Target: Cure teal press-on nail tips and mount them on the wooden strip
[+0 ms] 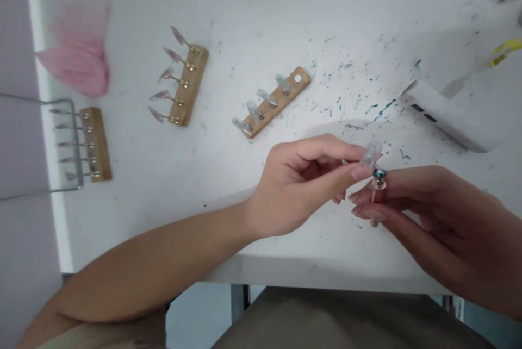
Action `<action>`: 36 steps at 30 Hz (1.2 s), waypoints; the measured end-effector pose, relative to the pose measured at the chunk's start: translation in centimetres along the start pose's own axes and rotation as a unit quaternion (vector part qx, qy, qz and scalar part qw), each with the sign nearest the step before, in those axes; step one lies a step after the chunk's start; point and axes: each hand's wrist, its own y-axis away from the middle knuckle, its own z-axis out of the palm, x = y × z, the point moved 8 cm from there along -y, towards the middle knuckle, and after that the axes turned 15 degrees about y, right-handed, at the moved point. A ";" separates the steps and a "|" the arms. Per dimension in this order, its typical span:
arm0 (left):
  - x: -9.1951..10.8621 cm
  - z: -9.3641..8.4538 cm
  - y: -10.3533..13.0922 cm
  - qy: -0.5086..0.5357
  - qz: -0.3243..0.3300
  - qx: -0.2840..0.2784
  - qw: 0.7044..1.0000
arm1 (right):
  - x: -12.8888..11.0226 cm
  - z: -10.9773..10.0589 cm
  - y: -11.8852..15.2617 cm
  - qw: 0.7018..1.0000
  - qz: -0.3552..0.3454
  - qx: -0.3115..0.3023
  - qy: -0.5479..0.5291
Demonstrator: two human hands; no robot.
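Head view. Left hand point(302, 186) over the near part of the white table point(253, 1), fingers closed on a thin metal pin that carries a clear nail tip point(372, 153); thumb and forefinger pinch the pin just behind the tip. Right hand point(432, 218) meets it from the right, fingers clamped on a small pink tool point(378, 188) with a teal-blue end, held upright. The blue end sits just below the nail tip, close to touching; contact cannot be told.

Holders on the table, well behind the hands:
- Middle wood strip point(274, 103), lying at a slant, carries four clear tips on pins; one round white spot at its far end shows bare.
- Second wood strip point(185, 83), left of it, carries five pointed pinkish tips, fanned to the left.
- Third wood strip point(97, 145), at the left edge, carries five pins with pale tips; a wire frame point(61, 145) runs around them.

Pink blurred object point(79, 53) at far left, kind cannot be told. White box point(444, 115) to the right. Teal flecks point(367, 93) scattered over the table between middle strip and box.
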 end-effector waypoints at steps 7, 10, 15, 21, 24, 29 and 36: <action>0.3 0.1 0.0 -0.016 0.012 -0.010 1.000 | -5.1 -1.2 -2.7 0.994 -0.103 0.030 0.033; 0.0 0.0 -0.1 -0.008 -0.006 0.007 1.000 | -6.9 -1.4 -3.1 0.981 -0.166 0.061 0.076; -0.2 0.0 0.0 0.011 -0.015 0.022 1.000 | -6.2 -1.4 -2.7 0.984 -0.148 0.060 0.083; 0.1 0.1 0.2 0.008 0.006 -0.001 1.000 | -6.2 -2.0 -2.8 0.987 -0.130 0.077 0.046; 0.2 0.1 0.3 -0.005 0.022 -0.020 1.000 | -6.0 -1.9 -3.4 0.991 -0.115 0.069 0.021; 0.2 0.1 0.3 -0.012 0.026 -0.024 0.999 | -5.7 -1.7 -3.6 0.992 -0.107 0.073 0.015; 0.2 0.2 0.4 0.001 0.036 -0.039 0.999 | -1.5 -1.0 -1.1 1.000 -0.003 0.011 -0.008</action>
